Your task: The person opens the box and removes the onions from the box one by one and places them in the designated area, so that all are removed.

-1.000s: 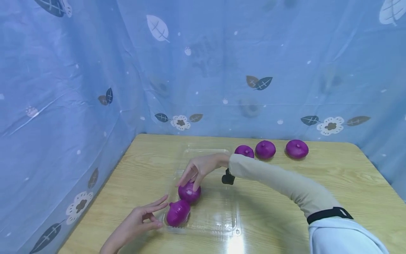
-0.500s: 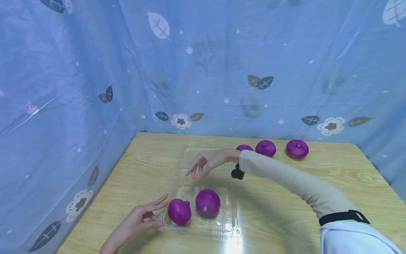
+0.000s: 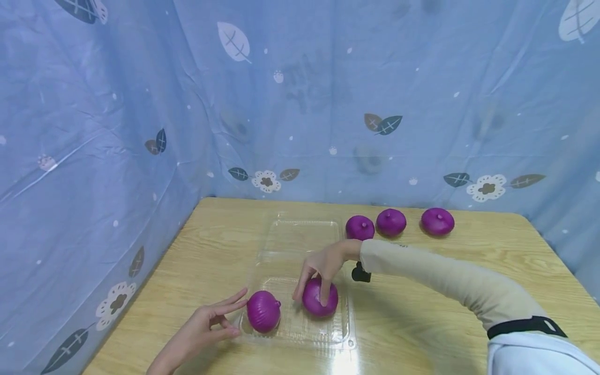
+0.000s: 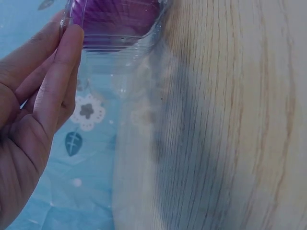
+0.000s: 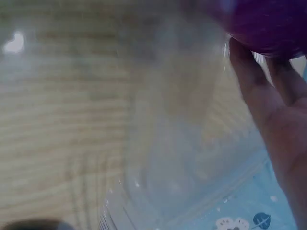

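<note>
Two purple onions are in the clear plastic box in the head view. The left onion point(image 3: 263, 312) lies on its side, its stem tip pointing right. My right hand point(image 3: 323, 263) reaches down from above and grips the right onion point(image 3: 313, 301), thumb and fingers on opposite sides. In the right wrist view, fingertips point(image 5: 240, 52) touch the underside of that onion point(image 5: 273, 28). At the box's left edge, my left hand point(image 3: 206, 324) pinches the rim. The left wrist view shows its fingers point(image 4: 62, 72) at the clear plastic wall point(image 4: 110, 43), with the left onion behind it.
The clear box point(image 3: 304, 328) has its lid point(image 3: 304, 232) folded back towards the far side. Three more purple onions, a near one point(image 3: 360, 227), a middle one point(image 3: 391, 222) and a far-right one point(image 3: 437, 222), stand along the table's point(image 3: 445, 276) back. A blue patterned curtain point(image 3: 300, 104) hangs behind.
My right hand let go of the right onion, lifted, and now grips it again farther right. The left onion's stem has swung from left to right. My left hand has stayed put.
</note>
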The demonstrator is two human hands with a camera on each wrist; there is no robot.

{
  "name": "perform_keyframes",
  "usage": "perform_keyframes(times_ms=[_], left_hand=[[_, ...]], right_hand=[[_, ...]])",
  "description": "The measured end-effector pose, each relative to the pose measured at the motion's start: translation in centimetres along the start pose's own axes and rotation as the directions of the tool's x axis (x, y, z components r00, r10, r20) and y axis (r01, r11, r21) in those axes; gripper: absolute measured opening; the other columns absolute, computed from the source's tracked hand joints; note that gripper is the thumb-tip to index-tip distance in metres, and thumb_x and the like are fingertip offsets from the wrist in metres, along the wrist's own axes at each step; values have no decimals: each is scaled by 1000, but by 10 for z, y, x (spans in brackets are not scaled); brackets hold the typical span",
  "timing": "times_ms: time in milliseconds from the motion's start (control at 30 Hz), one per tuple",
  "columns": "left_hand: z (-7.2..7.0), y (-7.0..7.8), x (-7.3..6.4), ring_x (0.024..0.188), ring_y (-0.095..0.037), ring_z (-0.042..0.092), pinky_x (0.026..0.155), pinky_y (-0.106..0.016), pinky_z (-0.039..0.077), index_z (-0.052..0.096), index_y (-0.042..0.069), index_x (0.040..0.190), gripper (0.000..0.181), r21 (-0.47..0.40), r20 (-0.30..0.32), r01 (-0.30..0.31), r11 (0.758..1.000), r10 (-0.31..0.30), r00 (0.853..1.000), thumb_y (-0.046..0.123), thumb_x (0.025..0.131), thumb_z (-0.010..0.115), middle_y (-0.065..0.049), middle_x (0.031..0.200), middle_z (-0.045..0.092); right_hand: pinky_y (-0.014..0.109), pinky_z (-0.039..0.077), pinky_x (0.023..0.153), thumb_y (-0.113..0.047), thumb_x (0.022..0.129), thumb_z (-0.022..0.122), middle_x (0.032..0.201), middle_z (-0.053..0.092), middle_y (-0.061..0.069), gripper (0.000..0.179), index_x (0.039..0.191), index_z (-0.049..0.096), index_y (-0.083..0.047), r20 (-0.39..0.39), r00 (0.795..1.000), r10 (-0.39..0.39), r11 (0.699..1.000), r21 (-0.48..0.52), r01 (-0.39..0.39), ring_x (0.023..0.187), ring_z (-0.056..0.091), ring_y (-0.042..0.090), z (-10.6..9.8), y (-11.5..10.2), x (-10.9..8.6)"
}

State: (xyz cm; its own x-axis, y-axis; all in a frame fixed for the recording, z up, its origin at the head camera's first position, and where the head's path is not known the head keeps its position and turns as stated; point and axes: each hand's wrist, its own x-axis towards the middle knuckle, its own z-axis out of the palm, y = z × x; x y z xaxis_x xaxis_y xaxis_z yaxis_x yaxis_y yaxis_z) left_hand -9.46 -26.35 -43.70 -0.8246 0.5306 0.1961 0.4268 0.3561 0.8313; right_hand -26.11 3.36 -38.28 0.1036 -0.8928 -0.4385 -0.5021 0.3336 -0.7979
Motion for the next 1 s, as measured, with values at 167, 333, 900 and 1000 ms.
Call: perform_keyframes(times_ms=[167,333,900,1000], left_hand=[[1,1,-1,66,-7,59,55,-23,48,48,1,138,58,11,-13,4,1000,-4,1000,16,86,69,-30,142,35],[1,1,-1,66,-6,58,56,-23,49,49,1,137,57,19,-10,13,1000,-13,1000,17,87,69,-29,142,36],[2,3,1,67,-10,61,58,-24,51,48,-2,137,57,28,-3,-34,999,34,999,13,86,69,-30,141,35],[1,3,1,66,-9,61,56,-24,50,48,0,138,58,28,-1,-30,999,30,1000,13,86,69,-30,141,35]], right_hand=[[21,35,104,3,75,78,144,47,6,62,132,56,-6,23,998,67,994,-90,-64,129,41,3,10,0,-3],[20,38,100,3,69,83,139,52,1,76,137,53,-11,15,996,93,982,-168,-89,121,47,2,16,1,-9],[26,46,95,-9,79,78,133,55,0,47,123,64,-10,-224,974,-35,999,-29,29,117,50,6,23,7,-38],[27,48,92,-12,76,81,132,55,-1,48,122,66,-12,-314,949,-34,999,-28,27,118,49,8,27,5,-45]])
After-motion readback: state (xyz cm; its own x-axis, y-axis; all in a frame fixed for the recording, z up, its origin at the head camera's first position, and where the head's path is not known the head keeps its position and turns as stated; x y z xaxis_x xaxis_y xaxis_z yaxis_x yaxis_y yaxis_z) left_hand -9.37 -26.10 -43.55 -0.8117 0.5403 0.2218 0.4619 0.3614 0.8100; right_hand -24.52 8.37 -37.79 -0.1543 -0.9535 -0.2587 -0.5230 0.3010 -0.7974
